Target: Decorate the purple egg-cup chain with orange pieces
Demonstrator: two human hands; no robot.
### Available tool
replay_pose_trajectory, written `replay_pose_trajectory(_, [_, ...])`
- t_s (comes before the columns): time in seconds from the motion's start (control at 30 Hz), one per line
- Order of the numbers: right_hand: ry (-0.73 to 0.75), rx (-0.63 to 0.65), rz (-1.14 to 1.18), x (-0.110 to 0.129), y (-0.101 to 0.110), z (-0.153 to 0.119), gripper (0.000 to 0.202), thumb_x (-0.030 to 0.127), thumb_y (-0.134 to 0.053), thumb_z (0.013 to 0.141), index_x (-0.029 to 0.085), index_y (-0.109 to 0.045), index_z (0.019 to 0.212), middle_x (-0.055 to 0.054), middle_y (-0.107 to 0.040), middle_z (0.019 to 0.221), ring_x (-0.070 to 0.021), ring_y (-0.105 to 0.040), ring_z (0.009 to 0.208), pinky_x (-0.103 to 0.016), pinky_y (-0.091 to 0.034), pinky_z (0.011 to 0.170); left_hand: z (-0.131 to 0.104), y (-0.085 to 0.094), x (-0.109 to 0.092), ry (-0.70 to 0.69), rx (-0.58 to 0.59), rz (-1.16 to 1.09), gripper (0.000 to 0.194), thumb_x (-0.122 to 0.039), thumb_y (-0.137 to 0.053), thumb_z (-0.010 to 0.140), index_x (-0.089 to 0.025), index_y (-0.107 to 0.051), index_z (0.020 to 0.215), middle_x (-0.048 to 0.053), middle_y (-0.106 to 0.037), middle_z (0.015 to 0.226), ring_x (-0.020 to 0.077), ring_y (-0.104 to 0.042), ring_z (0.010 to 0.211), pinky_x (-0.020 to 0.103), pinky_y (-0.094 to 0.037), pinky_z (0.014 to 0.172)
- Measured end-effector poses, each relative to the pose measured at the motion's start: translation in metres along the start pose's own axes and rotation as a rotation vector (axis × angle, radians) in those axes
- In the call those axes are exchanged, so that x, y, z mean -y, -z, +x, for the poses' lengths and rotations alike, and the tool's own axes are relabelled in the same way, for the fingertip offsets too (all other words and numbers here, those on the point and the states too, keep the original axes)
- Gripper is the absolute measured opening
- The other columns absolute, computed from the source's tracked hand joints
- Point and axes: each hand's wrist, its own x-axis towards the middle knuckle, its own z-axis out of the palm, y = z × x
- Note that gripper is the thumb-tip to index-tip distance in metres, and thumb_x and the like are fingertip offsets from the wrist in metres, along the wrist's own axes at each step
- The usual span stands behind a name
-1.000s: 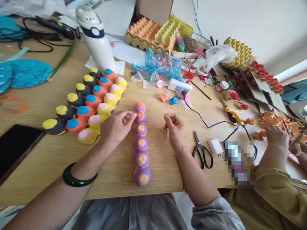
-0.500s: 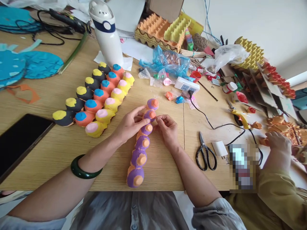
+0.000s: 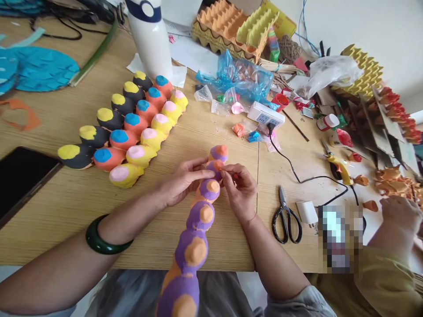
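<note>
A strip of egg-carton cups [image 3: 195, 216], painted purple with orange tips, runs from mid-table toward me, its near end raised past the table edge. My left hand [image 3: 180, 184] grips it from the left near the far end, thumb lying across a cup. On the second cup from the far end sits a reddish-orange lump of modelling clay [image 3: 218, 165]. My right hand [image 3: 243, 189] pinches at this clay with thumb and index finger; more orange shows between its fingers. To the left stand rows of black cups [image 3: 86, 157], orange cups [image 3: 109, 159] and yellow cups [image 3: 130, 176] with coloured tips.
Scissors [image 3: 284, 220], a white charger [image 3: 306, 213] and a power strip [image 3: 266, 115] with a trailing cord lie to the right. A white bottle [image 3: 150, 44] stands behind the cups. Another person's hand [image 3: 399, 215] rests at the right edge. A dark tablet-like slab [image 3: 24, 180] lies left.
The near end of the purple strip has risen and come closer to me. Both hands have shifted slightly right and down in view, still at the second cup. The view has tilted a little.
</note>
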Motion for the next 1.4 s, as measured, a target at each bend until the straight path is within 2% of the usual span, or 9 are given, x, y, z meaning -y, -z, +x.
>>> replay_pose_trajectory(0.13, [0.073, 0.032, -0.062, 0.002, 0.001, -0.001, 0.004, 0.028, -0.069, 0.094, 0.025, -0.071, 0.097, 0.000, -0.070, 0.082, -0.0115, -0.054, 0.062, -0.028, -0.047, 0.059, -0.002, -0.003, 0.000, -0.003, -0.009, 0.040, 0.034, -0.027, -0.088, 0.071, -0.021, -0.079, 0.103, 0.004, -0.078, 0.102, 0.0185, -0.073, 0.084, 0.023, -0.056, 0.063])
replay_pose_trajectory(0.37, [0.188, 0.070, -0.214, 0.003, 0.006, 0.000, 0.007, 0.025, -0.066, 0.096, 0.026, -0.070, 0.102, 0.002, -0.062, 0.073, -0.0123, -0.048, 0.057, -0.030, -0.046, 0.056, -0.004, 0.000, 0.001, -0.070, 0.051, 0.112, 0.034, -0.031, -0.082, 0.079, -0.030, -0.078, 0.113, 0.004, -0.078, 0.111, 0.0259, -0.074, 0.103, 0.031, -0.061, 0.075])
replay_pose_trajectory(0.57, [0.406, 0.126, -0.328, -0.001, 0.014, 0.004, 0.019, 0.017, -0.066, 0.096, 0.029, -0.073, 0.109, 0.000, -0.065, 0.076, -0.0140, -0.058, 0.062, -0.030, -0.053, 0.059, -0.005, -0.001, -0.002, -0.063, 0.048, 0.113, 0.029, -0.033, -0.078, 0.078, -0.033, -0.080, 0.107, 0.003, -0.078, 0.109, 0.0279, -0.073, 0.104, 0.031, -0.060, 0.072])
replay_pose_trajectory(0.77, [0.396, 0.203, -0.335, -0.008, 0.017, 0.004, 0.022, 0.021, -0.065, 0.098, 0.030, -0.074, 0.116, -0.004, -0.070, 0.085, -0.0178, -0.067, 0.074, -0.033, -0.059, 0.070, -0.005, -0.003, -0.004, -0.102, 0.072, 0.161, 0.024, -0.040, -0.071, 0.085, -0.032, -0.079, 0.106, 0.004, -0.077, 0.109, 0.0293, -0.072, 0.107, 0.035, -0.061, 0.075])
replay_pose_trajectory(1.0, [0.566, 0.200, -0.467, -0.007, 0.018, 0.005, 0.030, 0.017, -0.065, 0.098, 0.029, -0.073, 0.124, -0.006, -0.073, 0.088, -0.0188, -0.068, 0.074, -0.033, -0.060, 0.069, -0.005, -0.001, -0.002, -0.169, 0.056, 0.228, 0.023, -0.040, -0.071, 0.086, -0.029, -0.078, 0.105, 0.005, -0.077, 0.105, 0.0277, -0.072, 0.101, 0.034, -0.061, 0.075])
replay_pose_trajectory(1.1, [0.463, 0.204, -0.371, -0.003, 0.015, 0.003, 0.028, 0.017, -0.063, 0.098, 0.027, -0.073, 0.122, -0.005, -0.071, 0.085, -0.0159, -0.066, 0.070, -0.030, -0.057, 0.066, -0.009, -0.003, -0.006, -0.267, 0.017, 0.328, 0.020, -0.036, -0.069, 0.087, -0.028, -0.080, 0.101, 0.005, -0.077, 0.104, 0.0297, -0.071, 0.108, 0.037, -0.062, 0.083])
replay_pose_trajectory(1.2, [0.271, 0.104, -0.198, 0.001, 0.011, -0.001, 0.024, 0.022, -0.062, 0.099, 0.026, -0.071, 0.121, 0.000, -0.066, 0.078, -0.0124, -0.062, 0.063, -0.027, -0.054, 0.060, -0.013, -0.007, -0.010, -0.259, 0.055, 0.327, 0.027, -0.035, -0.068, 0.088, -0.030, -0.080, 0.111, 0.005, -0.077, 0.108, 0.0300, -0.070, 0.110, 0.041, -0.061, 0.092])
replay_pose_trajectory(1.3, [-0.027, 0.001, 0.000, 0.005, 0.007, 0.000, 0.016, 0.036, -0.065, 0.098, 0.023, -0.069, 0.106, 0.002, -0.064, 0.076, -0.0107, -0.062, 0.057, -0.025, -0.053, 0.055, -0.013, -0.008, -0.009, -0.175, 0.030, 0.200, 0.038, -0.036, -0.068, 0.086, -0.033, -0.076, 0.123, 0.003, -0.076, 0.097, 0.0249, -0.072, 0.089, 0.037, -0.061, 0.076])
replay_pose_trajectory(1.4, [-0.356, 0.046, 0.222, 0.008, 0.004, 0.005, 0.030, 0.050, -0.070, 0.092, 0.020, -0.068, 0.093, 0.003, -0.059, 0.073, -0.0094, -0.055, 0.050, -0.024, -0.052, 0.045, -0.010, -0.006, -0.007, -0.127, 0.002, 0.147, 0.047, -0.038, -0.070, 0.082, -0.033, -0.073, 0.128, 0.002, -0.074, 0.087, 0.0201, -0.068, 0.070, 0.032, -0.056, 0.060])
